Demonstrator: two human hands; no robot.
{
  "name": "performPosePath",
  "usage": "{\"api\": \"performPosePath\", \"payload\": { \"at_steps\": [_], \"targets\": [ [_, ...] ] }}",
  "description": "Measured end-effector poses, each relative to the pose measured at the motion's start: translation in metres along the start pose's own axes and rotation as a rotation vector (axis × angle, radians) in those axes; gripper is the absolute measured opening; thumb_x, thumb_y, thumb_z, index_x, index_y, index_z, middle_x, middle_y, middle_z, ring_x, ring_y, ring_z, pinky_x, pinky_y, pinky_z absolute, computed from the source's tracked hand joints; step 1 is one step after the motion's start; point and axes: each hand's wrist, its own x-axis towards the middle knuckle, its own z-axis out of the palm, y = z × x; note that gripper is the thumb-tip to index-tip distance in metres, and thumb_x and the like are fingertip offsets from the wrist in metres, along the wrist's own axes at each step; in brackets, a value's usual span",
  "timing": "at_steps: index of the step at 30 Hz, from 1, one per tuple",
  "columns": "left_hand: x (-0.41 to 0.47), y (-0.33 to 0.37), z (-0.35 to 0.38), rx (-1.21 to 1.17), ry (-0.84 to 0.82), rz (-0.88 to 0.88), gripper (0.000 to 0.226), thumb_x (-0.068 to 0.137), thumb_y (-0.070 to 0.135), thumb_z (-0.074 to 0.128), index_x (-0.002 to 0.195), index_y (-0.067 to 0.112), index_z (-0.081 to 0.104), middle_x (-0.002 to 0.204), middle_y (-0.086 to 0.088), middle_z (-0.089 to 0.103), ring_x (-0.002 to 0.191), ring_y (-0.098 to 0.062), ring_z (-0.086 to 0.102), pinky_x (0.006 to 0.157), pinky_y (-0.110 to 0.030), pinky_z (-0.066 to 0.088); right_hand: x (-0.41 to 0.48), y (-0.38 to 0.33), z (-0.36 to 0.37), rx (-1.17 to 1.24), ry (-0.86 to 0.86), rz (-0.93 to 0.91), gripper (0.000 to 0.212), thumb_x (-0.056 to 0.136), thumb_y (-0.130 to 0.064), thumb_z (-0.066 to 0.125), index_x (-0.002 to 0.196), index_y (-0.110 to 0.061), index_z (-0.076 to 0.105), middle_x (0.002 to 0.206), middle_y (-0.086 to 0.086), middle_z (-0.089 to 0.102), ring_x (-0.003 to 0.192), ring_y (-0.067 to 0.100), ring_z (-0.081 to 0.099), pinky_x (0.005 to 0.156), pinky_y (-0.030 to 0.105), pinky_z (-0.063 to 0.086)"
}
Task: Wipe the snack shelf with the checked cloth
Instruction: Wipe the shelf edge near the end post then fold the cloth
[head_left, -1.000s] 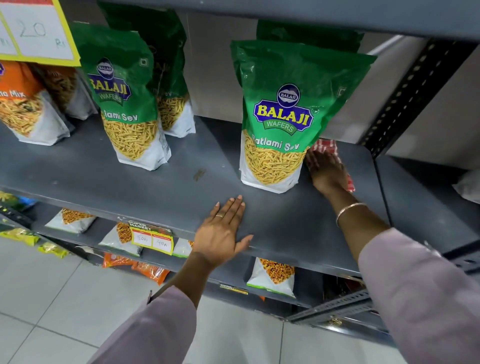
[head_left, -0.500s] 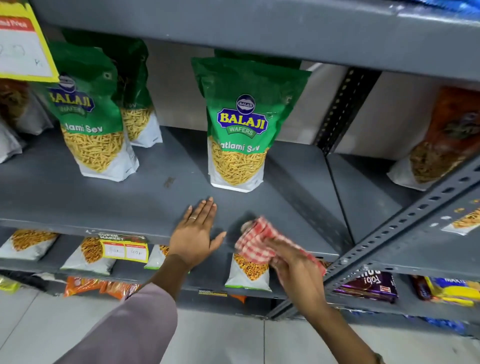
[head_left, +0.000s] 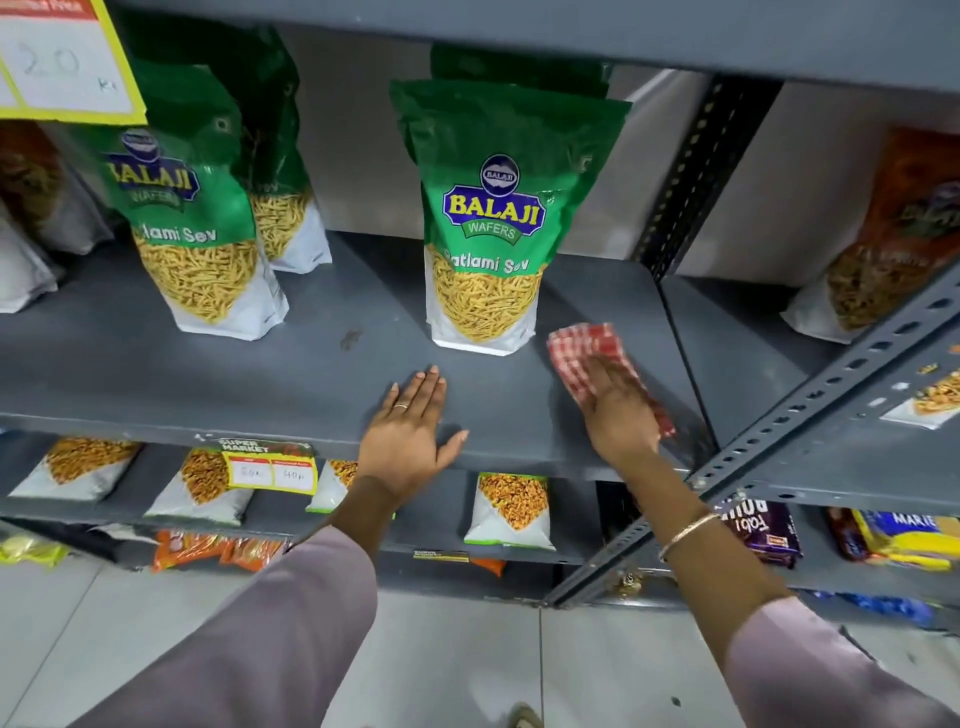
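The checked cloth (head_left: 582, 343) is pressed flat onto the snack shelf (head_left: 234, 379) under the right hand (head_left: 618, 410). The fingers are laid out straight on top of it, not curled round it, so nothing is clenched. The cloth lies just to the right of the central green sev packet (head_left: 488, 234), close beside its base.

Half a second earlier the cloth was held bunched up at the shelf's front edge, in front of that packet. It has since been spread out and carried back to the packet's right, so a fresh wiping stroke over this end of the shelf is judged to be under way.

The left hand (head_left: 410, 431) is rested palm down in front of the packet, fingers straight, with nothing held. A dark smudge (head_left: 350, 338) to the packet's left is not yet reached.
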Motion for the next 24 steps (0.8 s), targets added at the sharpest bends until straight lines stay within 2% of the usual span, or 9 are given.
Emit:
{"api": "performPosePath", "payload": {
  "at_steps": [2, 5, 7, 10, 13, 17, 20, 22, 24],
  "targets": [
    [-0.001, -0.001, 0.001, 0.000, -0.003, 0.000, 0.068, 0.084, 0.049, 0.034, 0.122, -0.001, 0.060, 0.129, -0.016, 0.056, 0.117, -0.030, 0.056, 0.104, -0.037, 0.024, -0.021, -0.020, 0.008, -0.051, 0.034, -0.098, 0.062, 0.092, -0.003, 0.047, 0.147, -0.023, 0.026, 0.147, 0.011, 0.041, 0.109, 0.031, 0.060, 0.076, 0.036, 0.052],
    [-0.001, -0.002, -0.002, 0.005, -0.025, -0.001, 0.074, 0.095, 0.054, 0.017, 0.123, -0.001, 0.058, 0.130, -0.016, 0.056, 0.118, -0.028, 0.055, 0.106, -0.038, 0.026, -0.061, -0.036, 0.018, 0.081, 0.162, -0.321, 0.068, 0.065, 0.016, 0.070, 0.122, -0.020, 0.061, 0.106, 0.008, 0.073, 0.066, 0.022, 0.070, 0.045, 0.025, 0.052],
    [-0.001, -0.003, -0.002, 0.003, -0.053, 0.008, 0.084, 0.095, 0.058, 0.004, 0.124, -0.001, 0.058, 0.131, -0.015, 0.055, 0.119, -0.027, 0.055, 0.107, -0.039, 0.032, -0.077, -0.033, 0.010, 0.190, 0.169, -0.390, 0.058, 0.061, 0.009, 0.079, 0.108, -0.023, 0.070, 0.094, -0.001, 0.077, 0.060, 0.011, 0.069, 0.047, 0.020, 0.054],
    [0.000, -0.002, -0.002, -0.012, -0.057, -0.001, 0.084, 0.095, 0.058, 0.005, 0.123, -0.001, 0.058, 0.131, -0.015, 0.055, 0.119, -0.027, 0.055, 0.107, -0.038, 0.026, -0.079, -0.015, -0.020, 0.489, 0.058, -0.222, 0.040, 0.081, -0.002, 0.068, 0.115, -0.023, 0.067, 0.102, -0.007, 0.073, 0.069, 0.006, 0.066, 0.065, 0.024, 0.059],
    [0.000, -0.003, -0.002, -0.014, -0.069, -0.003, 0.078, 0.095, 0.055, 0.012, 0.124, 0.000, 0.058, 0.132, -0.015, 0.054, 0.120, -0.028, 0.054, 0.105, -0.037, 0.023, -0.045, 0.015, -0.043, 0.433, 0.231, -0.003, 0.036, 0.090, -0.001, 0.054, 0.122, -0.016, 0.061, 0.095, 0.003, 0.072, 0.059, 0.013, 0.060, 0.050, 0.021, 0.050],
    [-0.001, -0.003, -0.001, -0.014, -0.066, 0.007, 0.084, 0.095, 0.057, 0.004, 0.125, -0.001, 0.057, 0.133, -0.015, 0.053, 0.121, -0.028, 0.053, 0.105, -0.037, 0.021, -0.008, 0.031, -0.030, 0.206, 0.017, 0.039, 0.045, 0.099, -0.010, 0.038, 0.142, -0.022, 0.037, 0.122, 0.013, 0.063, 0.091, 0.029, 0.064, 0.081, 0.036, 0.054],
    [-0.001, -0.002, -0.001, -0.022, -0.073, 0.004, 0.084, 0.095, 0.057, 0.003, 0.125, -0.001, 0.057, 0.133, -0.015, 0.054, 0.120, -0.029, 0.053, 0.105, -0.036, 0.021, -0.012, 0.007, -0.010, 0.008, -0.087, 0.039, 0.052, 0.101, -0.015, 0.031, 0.149, -0.025, 0.014, 0.144, 0.010, 0.046, 0.107, 0.029, 0.059, 0.082, 0.033, 0.051],
    [-0.001, -0.002, -0.003, -0.022, -0.087, -0.006, 0.084, 0.095, 0.057, 0.004, 0.124, -0.001, 0.058, 0.132, -0.015, 0.055, 0.119, -0.029, 0.054, 0.104, -0.037, 0.022, -0.026, -0.018, 0.001, -0.099, -0.068, -0.103, 0.053, 0.101, -0.016, 0.028, 0.150, -0.021, 0.010, 0.158, 0.005, 0.020, 0.142, 0.026, 0.030, 0.110, 0.038, 0.039],
    [-0.002, -0.001, -0.003, -0.015, -0.105, -0.006, 0.085, 0.095, 0.057, 0.004, 0.123, -0.001, 0.059, 0.131, -0.015, 0.055, 0.118, -0.028, 0.055, 0.104, -0.037, 0.023, -0.047, -0.036, 0.012, -0.056, -0.017, -0.204, 0.051, 0.101, -0.019, 0.031, 0.150, -0.018, 0.016, 0.159, 0.005, 0.017, 0.146, 0.025, 0.017, 0.119, 0.040, 0.021]
  ]
}}
